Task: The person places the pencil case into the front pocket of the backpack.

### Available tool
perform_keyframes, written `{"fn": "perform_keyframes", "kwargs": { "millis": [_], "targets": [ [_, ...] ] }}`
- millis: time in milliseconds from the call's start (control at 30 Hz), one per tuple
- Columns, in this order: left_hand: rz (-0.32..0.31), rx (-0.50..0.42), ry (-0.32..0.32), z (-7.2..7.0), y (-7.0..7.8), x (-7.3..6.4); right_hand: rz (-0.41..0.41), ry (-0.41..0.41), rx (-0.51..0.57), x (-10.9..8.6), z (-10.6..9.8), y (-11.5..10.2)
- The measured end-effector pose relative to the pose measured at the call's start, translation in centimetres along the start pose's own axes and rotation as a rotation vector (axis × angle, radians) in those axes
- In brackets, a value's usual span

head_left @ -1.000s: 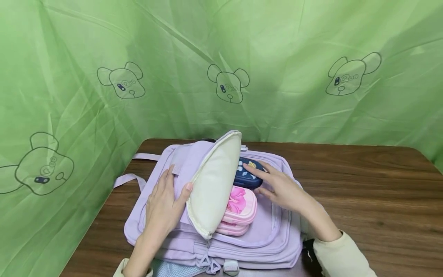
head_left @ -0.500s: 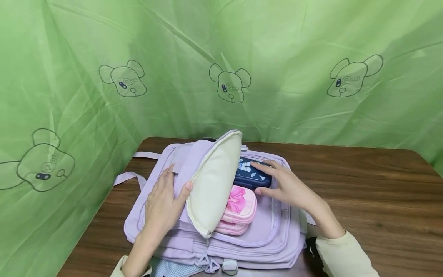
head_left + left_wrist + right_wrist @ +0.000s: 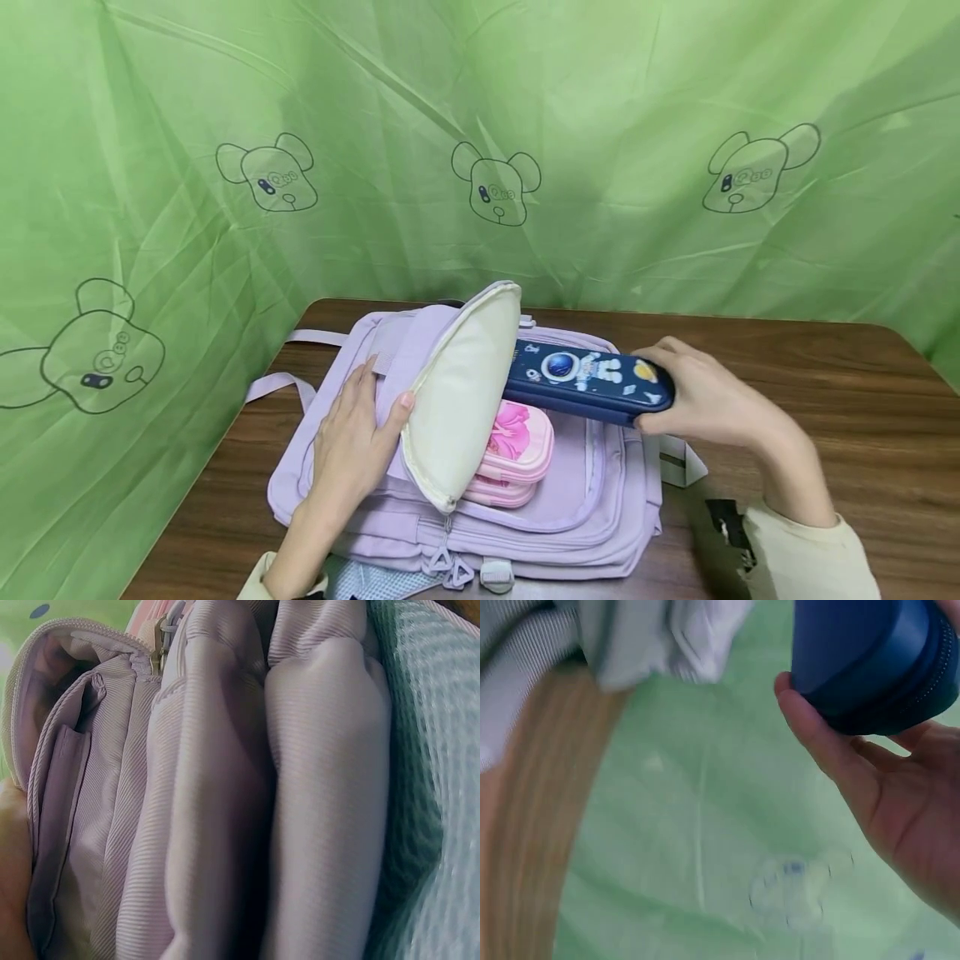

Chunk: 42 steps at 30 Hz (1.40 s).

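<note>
A lavender backpack lies on the table with a front flap raised, its cream lining showing. My left hand rests on the outside of that flap, fingers fairly straight and thumb along its edge. My right hand grips one end of a navy pencil case printed with an astronaut; its other end is hidden behind the flap. In the right wrist view, thumb and fingers hold the case's rounded end. Pink cases with a flower print, apparently stacked, sit partly under the flap.
Brown wooden table spreads out to the right. A green curtain with bear outlines stands behind and to the left. Straps trail off the backpack's left side, and triangular zipper pulls hang at its near side.
The right hand has moved right, taking hold of the navy pencil case and sliding it out from behind the flap, so more of its astronaut print shows. The left hand stays in place.
</note>
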<state>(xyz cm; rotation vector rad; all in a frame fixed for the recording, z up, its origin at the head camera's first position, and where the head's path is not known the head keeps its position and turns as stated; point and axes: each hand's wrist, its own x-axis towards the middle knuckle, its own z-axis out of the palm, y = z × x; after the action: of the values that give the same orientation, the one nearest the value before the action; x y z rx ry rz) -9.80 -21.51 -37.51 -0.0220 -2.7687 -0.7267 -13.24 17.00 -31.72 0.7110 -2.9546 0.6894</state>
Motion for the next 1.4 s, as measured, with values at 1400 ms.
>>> {"fn": "perform_keyframes", "kwargs": {
  "millis": [1400],
  "targets": [
    [-0.007, -0.007, 0.008, -0.1, -0.1, -0.2, 0.193, 0.072, -0.081, -7.3, -5.3, 7.8]
  ]
}}
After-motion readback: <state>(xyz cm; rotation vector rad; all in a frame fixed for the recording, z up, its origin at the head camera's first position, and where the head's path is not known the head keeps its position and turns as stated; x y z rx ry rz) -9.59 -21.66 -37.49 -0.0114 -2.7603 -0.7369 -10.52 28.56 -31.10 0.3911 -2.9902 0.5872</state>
